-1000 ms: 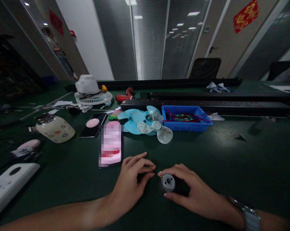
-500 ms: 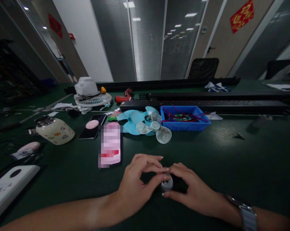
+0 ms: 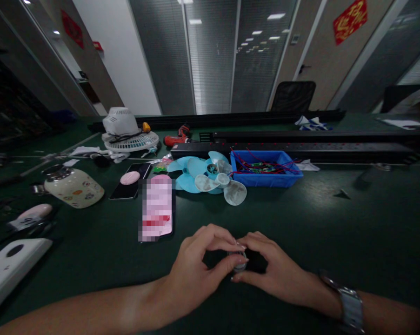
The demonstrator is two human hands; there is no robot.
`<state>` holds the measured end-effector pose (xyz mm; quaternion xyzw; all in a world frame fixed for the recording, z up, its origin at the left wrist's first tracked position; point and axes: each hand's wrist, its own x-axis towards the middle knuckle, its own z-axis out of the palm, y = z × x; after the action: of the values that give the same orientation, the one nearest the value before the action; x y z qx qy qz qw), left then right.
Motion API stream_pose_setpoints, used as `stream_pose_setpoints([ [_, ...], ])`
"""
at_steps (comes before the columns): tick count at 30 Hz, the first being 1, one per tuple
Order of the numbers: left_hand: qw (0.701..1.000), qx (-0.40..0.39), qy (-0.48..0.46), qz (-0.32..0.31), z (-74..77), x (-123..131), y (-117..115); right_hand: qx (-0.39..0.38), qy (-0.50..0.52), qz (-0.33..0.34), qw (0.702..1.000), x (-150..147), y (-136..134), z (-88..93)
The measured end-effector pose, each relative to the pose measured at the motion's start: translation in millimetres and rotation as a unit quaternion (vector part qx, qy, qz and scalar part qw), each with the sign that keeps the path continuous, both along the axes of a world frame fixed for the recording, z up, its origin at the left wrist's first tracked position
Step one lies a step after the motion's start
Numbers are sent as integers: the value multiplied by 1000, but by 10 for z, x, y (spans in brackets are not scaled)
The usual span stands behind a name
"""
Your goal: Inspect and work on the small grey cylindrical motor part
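A small round grey metal part (image 3: 240, 264), like a little motor, sits on the dark green table (image 3: 335, 232) close in front of me. My right hand (image 3: 269, 274) curls round it from the right, thumb and fingers pinching its sides. My left hand (image 3: 199, 265) comes in from the left with thumb and fingers closed on the same part, covering most of it. A watch (image 3: 349, 304) is on my right wrist. Only a sliver of the part shows between the fingertips.
Beyond the hands lie a phone in a pink case (image 3: 156, 209), light blue and clear fan blades (image 3: 210, 177), and a blue bin of red wires (image 3: 265, 168). A white fan housing (image 3: 126, 132), a red drill (image 3: 176, 137), a cream jar (image 3: 73, 186) and long black bars (image 3: 300, 149) stand farther back.
My left hand moved right and closed its fingers onto the metal part, which my right hand was holding alone. The part's face is now mostly hidden.
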<state>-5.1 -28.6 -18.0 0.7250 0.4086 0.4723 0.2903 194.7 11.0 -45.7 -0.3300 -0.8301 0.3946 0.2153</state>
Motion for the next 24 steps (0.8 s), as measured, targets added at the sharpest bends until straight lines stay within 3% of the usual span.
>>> stream_pose_setpoints([
  [10, 1000, 0, 7, -16, -120, -31, -16, 13, 15, 21, 1000, -4, 12, 10],
  [17, 999, -5, 29, -33, -72, -42, 6, 11, 12, 9, 1000, -2, 0, -3],
  [20, 999, 26, -23, 0, -23, -51, -6, 5, 6, 9, 1000, 1, -2, 35],
  [24, 993, 23, -72, 93, -51, -87, -9, 3, 3, 5, 1000, 7, -16, 64],
])
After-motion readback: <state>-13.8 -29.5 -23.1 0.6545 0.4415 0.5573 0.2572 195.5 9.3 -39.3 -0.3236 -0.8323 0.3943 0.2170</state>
